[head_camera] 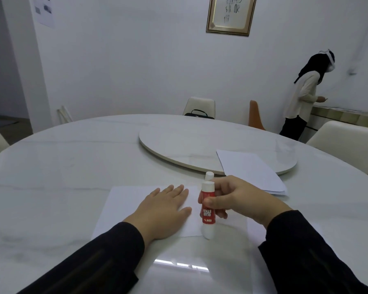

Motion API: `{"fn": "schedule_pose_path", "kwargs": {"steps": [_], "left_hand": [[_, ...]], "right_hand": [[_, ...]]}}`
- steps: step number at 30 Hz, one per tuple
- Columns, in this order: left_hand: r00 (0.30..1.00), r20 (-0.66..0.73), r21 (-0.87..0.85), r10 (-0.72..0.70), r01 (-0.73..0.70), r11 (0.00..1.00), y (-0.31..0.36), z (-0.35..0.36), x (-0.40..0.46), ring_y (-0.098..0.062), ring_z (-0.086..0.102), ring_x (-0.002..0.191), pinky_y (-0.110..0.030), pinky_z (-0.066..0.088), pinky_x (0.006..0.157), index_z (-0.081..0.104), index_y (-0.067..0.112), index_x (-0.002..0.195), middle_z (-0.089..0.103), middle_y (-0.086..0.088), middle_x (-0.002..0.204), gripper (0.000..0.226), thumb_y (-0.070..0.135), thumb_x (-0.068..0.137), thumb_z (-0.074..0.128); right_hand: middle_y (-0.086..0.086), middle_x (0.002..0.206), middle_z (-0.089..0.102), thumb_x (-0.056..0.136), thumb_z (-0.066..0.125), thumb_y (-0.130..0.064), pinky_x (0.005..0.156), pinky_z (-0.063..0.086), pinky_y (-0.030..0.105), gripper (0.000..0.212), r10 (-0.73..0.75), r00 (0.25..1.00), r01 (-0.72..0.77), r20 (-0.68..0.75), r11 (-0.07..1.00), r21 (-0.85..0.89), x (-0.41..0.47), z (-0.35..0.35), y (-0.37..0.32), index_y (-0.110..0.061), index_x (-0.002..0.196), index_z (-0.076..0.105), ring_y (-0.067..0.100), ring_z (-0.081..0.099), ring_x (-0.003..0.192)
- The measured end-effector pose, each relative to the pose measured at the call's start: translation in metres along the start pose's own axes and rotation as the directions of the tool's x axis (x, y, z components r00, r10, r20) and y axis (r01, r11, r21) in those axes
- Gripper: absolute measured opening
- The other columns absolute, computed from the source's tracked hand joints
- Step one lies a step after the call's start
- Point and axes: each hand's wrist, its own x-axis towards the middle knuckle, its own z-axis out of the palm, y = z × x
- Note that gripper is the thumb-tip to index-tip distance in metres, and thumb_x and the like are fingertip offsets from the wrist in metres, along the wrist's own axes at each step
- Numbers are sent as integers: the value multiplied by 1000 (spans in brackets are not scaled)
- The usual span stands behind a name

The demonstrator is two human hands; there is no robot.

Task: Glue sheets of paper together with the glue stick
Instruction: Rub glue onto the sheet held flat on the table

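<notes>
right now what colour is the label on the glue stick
Red with white lettering, on a white glue stick; the head view shows it.

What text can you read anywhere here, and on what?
"GLUE STICK", upside down on the glue stick in the right hand.
A small logo below those words: too blurred.
Brush characters in the framed picture: not readable.
Sheet taped to the wall: too small.

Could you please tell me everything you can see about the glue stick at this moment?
The glue stick is a white plastic tube with a red label bearing white lettering that reads upside down. It stands roughly upright, its lower end on the right edge of the paper sheet on the table. The right hand grips its middle. A small white cylinder, perhaps its cap, stands just behind it.
</notes>
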Motion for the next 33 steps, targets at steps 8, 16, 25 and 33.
{"fn": "schedule_pose_path", "kwargs": {"steps": [8, 16, 25, 33], "left_hand": [[996, -11, -146, 88, -88, 985, -1, -24, -10, -2, 4, 144, -27, 3, 117, 26, 40, 144, 7, 17, 158, 51, 42, 94, 39], [986, 162, -20, -50, 54, 998, 0, -16, -8, -12, -8, 146, -34, -5, 117, 5, 31, 149, -7, 5, 160, 63, 50, 94, 30], [999, -37, -51, 14, -16, 999, -2, -2, 1, -6, 3, 145, -28, -1, 116, 12, 27, 149, 6, 9, 160, 64, 53, 93, 29], [1000, 25, 14, -12, 12, 1000, -3, 1, 3, -6, -7, 145, -29, -5, 117, -2, 23, 150, -7, 7, 159, 65, 50, 95, 19]], "right_hand": [[16, 82, 66, 72, 62, -22, 52, 50, 19, 22, 15, 860, 373, -510, 665, 647, -3, -24, 5, -5, 86, 65, 21, 62, 67], [6, 71, 64, 88, 63, -15, 53, 52, 21, 7, 90, 748, 355, -658, 783, 511, 10, -10, 8, -9, 86, 67, 12, 57, 54], [-18, 77, 71, 87, 62, -20, 72, 47, 14, 11, -121, 792, 118, -599, 992, -43, 39, 27, 19, -24, 97, 62, -3, 61, 74], [-18, 90, 65, 88, 62, -17, 68, 37, 3, 17, -136, 854, 40, -503, 980, -197, 47, 32, 24, -26, 103, 62, -6, 56, 89]]}}
